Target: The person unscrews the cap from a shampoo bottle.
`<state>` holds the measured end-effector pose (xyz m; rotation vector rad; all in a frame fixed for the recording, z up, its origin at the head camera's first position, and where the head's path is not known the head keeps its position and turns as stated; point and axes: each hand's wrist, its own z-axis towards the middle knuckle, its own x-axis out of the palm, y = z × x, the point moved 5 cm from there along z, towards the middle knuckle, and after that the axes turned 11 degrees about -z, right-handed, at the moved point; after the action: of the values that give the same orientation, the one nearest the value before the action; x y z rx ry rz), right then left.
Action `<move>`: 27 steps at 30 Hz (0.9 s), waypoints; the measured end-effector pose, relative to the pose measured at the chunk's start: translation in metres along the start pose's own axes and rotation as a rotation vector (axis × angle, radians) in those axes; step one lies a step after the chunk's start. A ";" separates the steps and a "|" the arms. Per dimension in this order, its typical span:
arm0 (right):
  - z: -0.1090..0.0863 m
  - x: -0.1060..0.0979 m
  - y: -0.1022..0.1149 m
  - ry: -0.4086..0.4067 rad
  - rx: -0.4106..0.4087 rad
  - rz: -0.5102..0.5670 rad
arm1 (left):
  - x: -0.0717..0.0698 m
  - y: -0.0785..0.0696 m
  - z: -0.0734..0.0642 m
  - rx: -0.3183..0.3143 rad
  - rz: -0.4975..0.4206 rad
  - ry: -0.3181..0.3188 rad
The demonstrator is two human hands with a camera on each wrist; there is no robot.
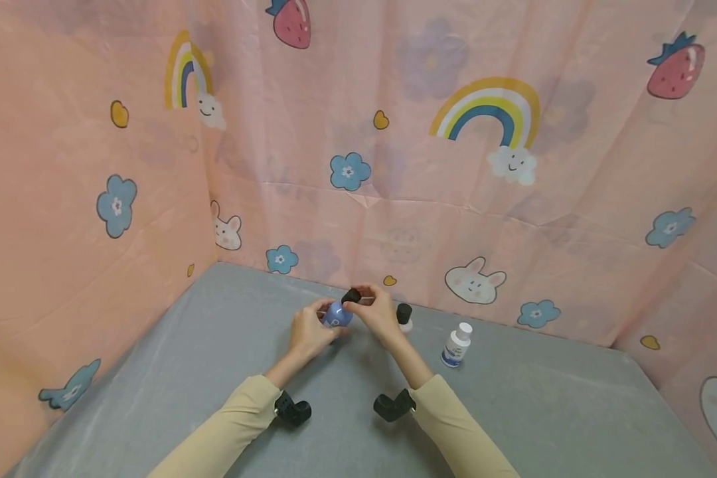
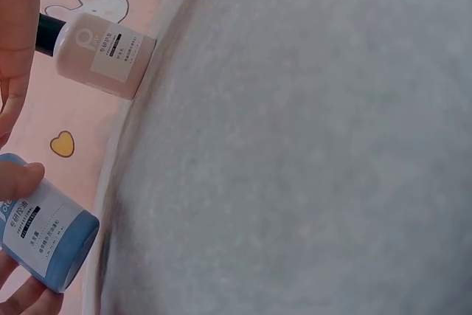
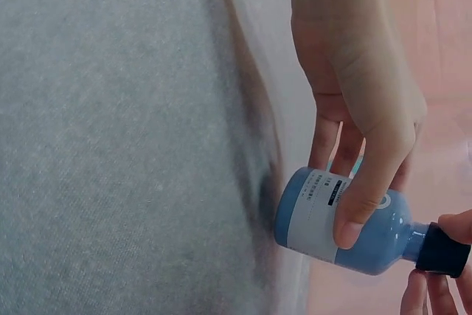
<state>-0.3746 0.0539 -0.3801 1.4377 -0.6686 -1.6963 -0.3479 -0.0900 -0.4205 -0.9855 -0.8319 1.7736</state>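
A blue labelled bottle [image 1: 337, 315] with a dark screw cap [image 1: 351, 296] is held tilted above the grey table. My left hand [image 1: 312, 330] grips its body, thumb across the white label in the right wrist view. Around the cap, the fingers of my right hand [image 1: 378, 311] pinch at the bottle's top end; a short stretch of neck shows below the cap [image 3: 442, 250]. The left wrist view catches the lower body of the blue bottle [image 2: 48, 226], while its cap lies out of frame there.
Behind my right hand stands a pale pink bottle [image 2: 107, 57] with a black cap, partly hidden in the head view. Further right is a white bottle [image 1: 456, 345] with a white cap. A pink patterned curtain [image 1: 358, 219] borders the grey table [image 1: 544, 405].
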 end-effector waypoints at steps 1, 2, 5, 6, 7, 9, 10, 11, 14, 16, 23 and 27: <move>0.000 0.000 0.000 0.000 0.000 0.005 | 0.000 0.000 0.000 0.000 -0.003 0.002; 0.000 0.000 0.001 -0.002 -0.001 0.006 | -0.001 0.001 0.000 -0.002 -0.001 0.002; 0.000 0.001 0.001 -0.004 -0.002 0.015 | -0.002 0.002 0.001 -0.007 0.001 0.001; 0.000 0.001 0.001 -0.003 -0.001 0.017 | -0.002 0.002 0.000 -0.008 0.004 0.000; 0.001 0.001 0.002 -0.003 -0.001 0.019 | -0.002 0.002 0.001 -0.010 0.003 0.001; 0.000 0.001 0.002 -0.007 -0.005 0.018 | -0.003 0.002 0.001 -0.013 0.001 0.001; 0.000 0.001 0.002 -0.008 -0.006 0.017 | -0.002 0.002 0.001 -0.014 0.001 0.002; 0.000 0.001 0.002 -0.010 -0.007 0.017 | -0.002 0.002 0.001 -0.014 0.001 0.003; 0.001 0.001 0.002 -0.016 -0.014 0.013 | -0.002 0.004 0.001 -0.014 0.004 0.012; 0.001 0.001 0.002 -0.018 -0.018 0.016 | -0.003 0.004 0.002 -0.014 0.008 0.022; 0.001 0.000 0.003 -0.023 -0.041 0.017 | -0.006 0.004 0.003 -0.040 -0.012 0.063; 0.002 -0.001 0.005 -0.016 -0.050 0.036 | -0.009 0.004 0.004 -0.019 -0.005 0.069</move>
<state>-0.3750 0.0521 -0.3755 1.3713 -0.6525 -1.6869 -0.3512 -0.1000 -0.4201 -1.0504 -0.8085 1.7211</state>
